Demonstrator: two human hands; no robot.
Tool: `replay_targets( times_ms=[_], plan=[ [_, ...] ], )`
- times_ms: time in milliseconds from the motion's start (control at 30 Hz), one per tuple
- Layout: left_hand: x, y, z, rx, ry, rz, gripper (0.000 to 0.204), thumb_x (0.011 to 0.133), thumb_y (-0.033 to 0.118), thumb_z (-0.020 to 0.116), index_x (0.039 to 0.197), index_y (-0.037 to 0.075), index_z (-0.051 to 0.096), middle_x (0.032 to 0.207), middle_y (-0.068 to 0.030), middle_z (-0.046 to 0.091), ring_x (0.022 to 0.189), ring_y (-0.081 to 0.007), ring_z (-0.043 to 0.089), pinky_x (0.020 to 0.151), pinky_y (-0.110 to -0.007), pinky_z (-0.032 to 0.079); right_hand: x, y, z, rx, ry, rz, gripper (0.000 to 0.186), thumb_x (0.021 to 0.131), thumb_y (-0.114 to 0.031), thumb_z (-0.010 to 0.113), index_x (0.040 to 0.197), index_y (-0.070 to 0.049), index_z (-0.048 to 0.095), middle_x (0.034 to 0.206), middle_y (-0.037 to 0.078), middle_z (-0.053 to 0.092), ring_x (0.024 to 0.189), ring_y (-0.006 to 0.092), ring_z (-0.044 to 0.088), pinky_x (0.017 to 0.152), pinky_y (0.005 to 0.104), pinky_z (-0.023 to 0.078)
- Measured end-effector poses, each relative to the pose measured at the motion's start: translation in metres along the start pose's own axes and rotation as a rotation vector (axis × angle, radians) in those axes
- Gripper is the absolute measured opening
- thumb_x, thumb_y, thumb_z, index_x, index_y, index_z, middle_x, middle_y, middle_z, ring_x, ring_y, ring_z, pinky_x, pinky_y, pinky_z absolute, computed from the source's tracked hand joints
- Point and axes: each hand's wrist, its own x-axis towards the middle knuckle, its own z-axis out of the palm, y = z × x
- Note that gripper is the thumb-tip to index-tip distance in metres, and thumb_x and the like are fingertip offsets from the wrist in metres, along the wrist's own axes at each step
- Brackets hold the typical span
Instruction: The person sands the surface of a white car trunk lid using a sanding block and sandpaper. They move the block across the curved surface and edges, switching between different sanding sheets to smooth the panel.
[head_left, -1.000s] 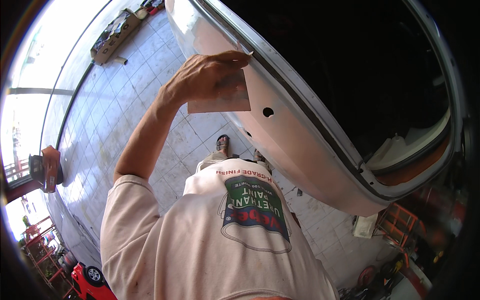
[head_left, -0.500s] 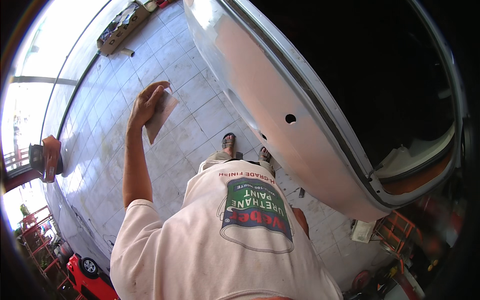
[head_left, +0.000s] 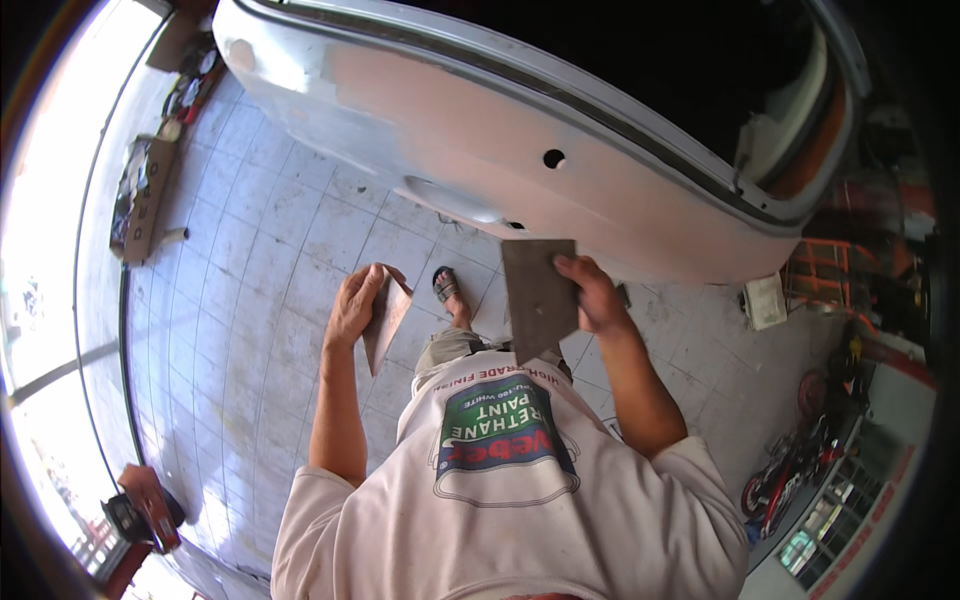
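My left hand is closed on the edge of a thin, flat plate with a pinkish face, held tilted in front of my left side. My right hand grips a wider grey-brown flat plate by its right edge, thumb on its face. This plate has a small pale spot and overlaps the view of the car body panel's lower edge. The silver-grey car panel beyond my hands bears broad pinkish patches, a round black hole and an oval recess. Neither hand visibly touches the panel.
Pale floor tiles lie under my sandalled foot. A long cardboard box with things in it stands at the far left. An orange metal frame and a pale container are at the right, with a red motorcycle below them.
My right hand has come into view with the grey-brown plate. My left hand, still holding its plate, is lower and closer to my middle. The view has turned, so the panel lies more crosswise.
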Motion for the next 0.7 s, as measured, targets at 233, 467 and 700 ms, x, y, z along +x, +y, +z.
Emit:
replay_targets(
  times_ms=[233,467,700],
  plan=[
    [-0.049,0.041,0.098,-0.148,0.017,0.131,0.062,0.107,0.058,0.049,0.115,0.001,0.07,0.081,-0.0039,0.068,0.057,-0.0126,0.053,0.054,-0.028,0.041,0.062,0.074,0.086,0.607,-0.412,0.013,0.059,0.106,-0.043,0.054,0.149,-0.002,0.049,0.138,0.023,0.062,0.125,0.0354,0.065,0.096,0.0504,0.06],
    [-0.109,0.031,0.142,0.663,-0.17,0.706,0.04,0.103,0.035,0.065,0.119,0.0,0.071,0.089,-0.0175,0.074,0.077,-0.0205,0.073,0.069,-0.034,0.056,-0.056,0.109,0.069,0.508,0.0,-0.262,0.052,0.11,-0.045,0.049,0.147,-0.008,0.052,0.138,0.012,0.065,0.126,0.0308,0.064,0.109,0.049,0.049],
    [-0.107,-0.065,0.073,0.036,0.12,-0.212,0.026,0.1,0.022,0.07,0.114,0.0,0.072,0.097,-0.0085,0.077,0.085,-0.0157,0.074,0.074,-0.032,0.059,-0.243,0.215,-0.029,0.466,0.494,-0.452,0.05,0.108,-0.045,0.056,0.145,-0.011,0.053,0.135,0.006,0.065,0.12,0.0225,0.066,0.096,0.0416,0.055]
  ],
)
